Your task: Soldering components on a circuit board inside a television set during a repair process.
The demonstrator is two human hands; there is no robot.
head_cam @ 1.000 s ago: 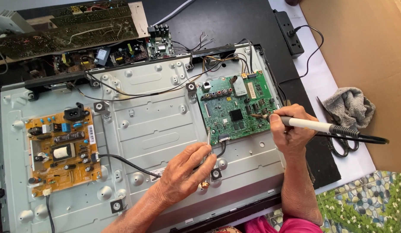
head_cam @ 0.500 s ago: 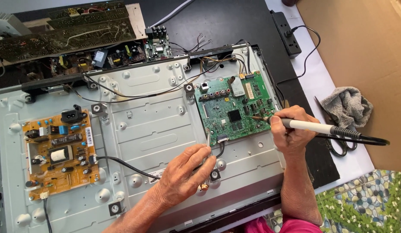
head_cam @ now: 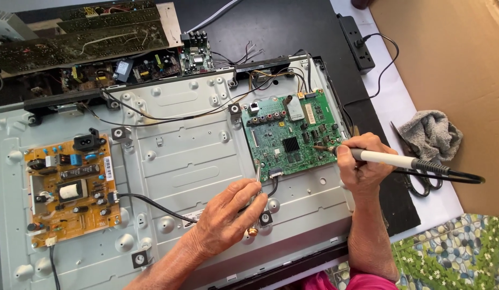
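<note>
The left hand [head_cam: 225,220] curls shut around a thin metal probe [head_cam: 256,185], most of whose shaft is hidden under the fingers; only its slim upper length and a small brass-coloured end near the thumb show, and what its tip meets at the lower left corner of the green circuit board [head_cam: 292,134] is too small to make out. The right hand [head_cam: 365,164] pinches a soldering iron [head_cam: 386,158] like a pen — white barrel, black ribbed grip, dark cord running off to the right; its tip rests at the right edge of the green board, right of centre in the frame. Both forearms are cut off by the bottom edge.

The board sits on a pale, stamped metal chassis [head_cam: 190,161] with raised dimples and screw bosses; an orange power board [head_cam: 72,188] with a white coil lies at the left. A crumpled grey cloth [head_cam: 429,134] lies at the right, partly covering scissors [head_cam: 416,177]; a black power strip [head_cam: 357,45] sits at the upper right on dark, matte sheet.

Compared with the earlier frames, the hands hold the same grips and places; only the view has shifted slightly, with the boards at the top left sitting a little differently in the frame.
</note>
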